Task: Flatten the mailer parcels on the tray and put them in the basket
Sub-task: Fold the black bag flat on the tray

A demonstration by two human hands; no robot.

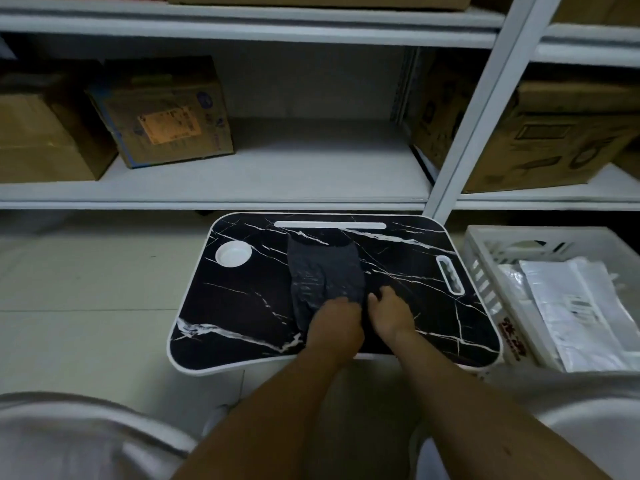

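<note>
1. A head-worn camera looks down on a person's two bare forearms reaching forward to a lap tray (242, 320) with a black marble-pattern top and a white rim. The tray is the working surface and stands on a pale tiled floor in front of white shelving.

2. A dark grey plastic mailer (323, 271) lies lengthways on the middle of the tray. It is wrinkled and looks partly puffed, so it probably needs more smoothing.

3. The left hand (334, 322) rests on the mailer's near end, knuckles up, fingers bent down onto the plastic. Whether its grip is pinching the edge or only pressing cannot be told from this angle.

4. The right hand (389, 313) sits just beside the left, at the mailer's near right corner. Its fingers curl toward the edge; whether it is clamped on the plastic or merely touching it is unclear.

5. Both hands meet at the near end, likely to pin that end and push trapped air toward the far end.

6. A white slatted basket (485, 271) stands just right of the tray, within easy reach for dropping parcels in. It already holds pale mailers (571, 306) lying flat.

7. The tray has a round white cup recess (233, 254) at far left, a long slot (329, 225) along the far edge and a small handle cut-out (450, 275) at right.

8. Cardboard boxes (162, 112) sit on the shelf (277, 168) behind.
</note>
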